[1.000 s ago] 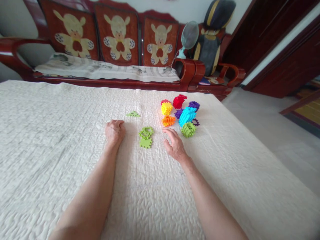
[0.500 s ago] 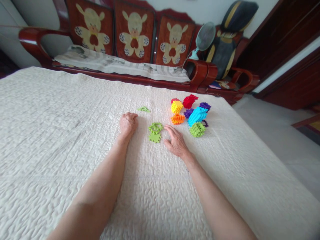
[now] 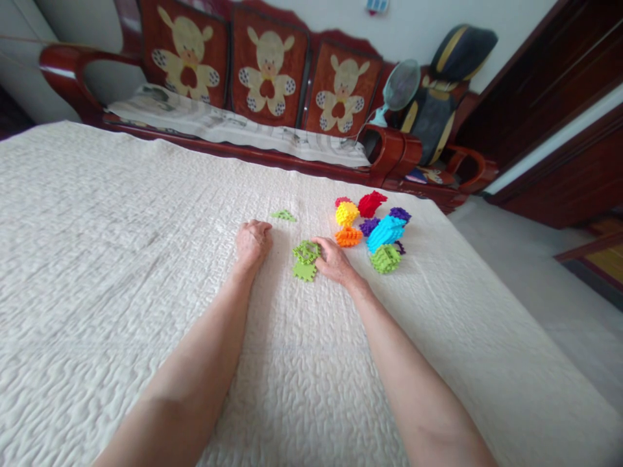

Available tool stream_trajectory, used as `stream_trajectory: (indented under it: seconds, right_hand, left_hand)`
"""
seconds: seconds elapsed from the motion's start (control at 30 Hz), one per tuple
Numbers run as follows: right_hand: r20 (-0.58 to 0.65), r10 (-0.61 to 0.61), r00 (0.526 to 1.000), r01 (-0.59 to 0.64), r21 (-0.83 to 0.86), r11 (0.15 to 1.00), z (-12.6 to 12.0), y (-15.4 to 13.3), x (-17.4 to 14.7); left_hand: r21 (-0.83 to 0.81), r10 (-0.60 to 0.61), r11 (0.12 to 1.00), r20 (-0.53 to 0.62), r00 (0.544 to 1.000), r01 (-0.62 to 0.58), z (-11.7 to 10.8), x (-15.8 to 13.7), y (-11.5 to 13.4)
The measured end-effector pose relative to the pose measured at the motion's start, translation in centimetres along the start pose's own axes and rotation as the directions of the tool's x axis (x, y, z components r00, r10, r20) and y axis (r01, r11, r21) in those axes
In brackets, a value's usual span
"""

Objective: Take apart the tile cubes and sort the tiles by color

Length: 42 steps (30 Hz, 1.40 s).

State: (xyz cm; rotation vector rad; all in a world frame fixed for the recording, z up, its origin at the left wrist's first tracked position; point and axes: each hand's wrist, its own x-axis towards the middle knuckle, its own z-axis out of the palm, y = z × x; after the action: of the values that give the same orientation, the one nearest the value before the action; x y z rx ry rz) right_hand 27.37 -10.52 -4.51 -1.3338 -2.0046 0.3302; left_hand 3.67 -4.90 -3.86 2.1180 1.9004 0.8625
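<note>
Right hand (image 3: 335, 261) at the edge of the loose green pieces (image 3: 306, 253)

The step in hand looks like reaching for those pieces; a next move there would seem to call for pinching one thin toothed edge without dragging its neighbours.

At the left, the left hand (image 3: 254, 242) rests on the white quilted cover (image 3: 146, 311), its fingers curled together in a loose fist. The palm is hidden, so I cannot tell whether anything is inside. Just beyond it, to the right, a green triangle (image 3: 283, 215) lies alone on the cover.

In the middle, between the hands, the loose green pieces lie bunched together, with a flat green square (image 3: 305, 272) on their near side. The right hand comes in from the right, thumb and forefinger apart at the edge of the bunch. The fingertips seem to touch it, but no firm grip shows.

Farther right sit the other coloured clumps, well apart from the left hand: yellow (image 3: 347, 214), orange (image 3: 348, 237), red (image 3: 370, 205), blue (image 3: 386, 235) and a green clump (image 3: 386, 259).
</note>
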Motion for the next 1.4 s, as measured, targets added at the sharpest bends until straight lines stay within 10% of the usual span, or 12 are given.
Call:
stream_trajectory:
  seconds: [0.53, 1.03, 1.4]
  right_hand:
    - [-0.483, 0.047, 0.874, -0.032, 0.039, 0.999, -2.1, -3.3, -5.8]
    - [-0.820, -0.057, 0.569, -0.289, -0.265, 0.920, -8.7, 1.8, -7.8]
    - [-0.796, 0.068, 0.601, -0.386, -0.215, 0.897, -8.4, 4.9, -8.4]
  left_hand:
    - [0.048, -0.015, 0.999, 0.019, 1.000, 0.014, -0.2, 0.0, 0.1]
    - [0.067, 0.027, 0.997, 0.034, 0.999, -0.029, -0.6, -0.1, 0.1]
    - [0.074, 0.053, 0.996, -0.011, 0.999, -0.052, 0.2, 0.2, -0.6]
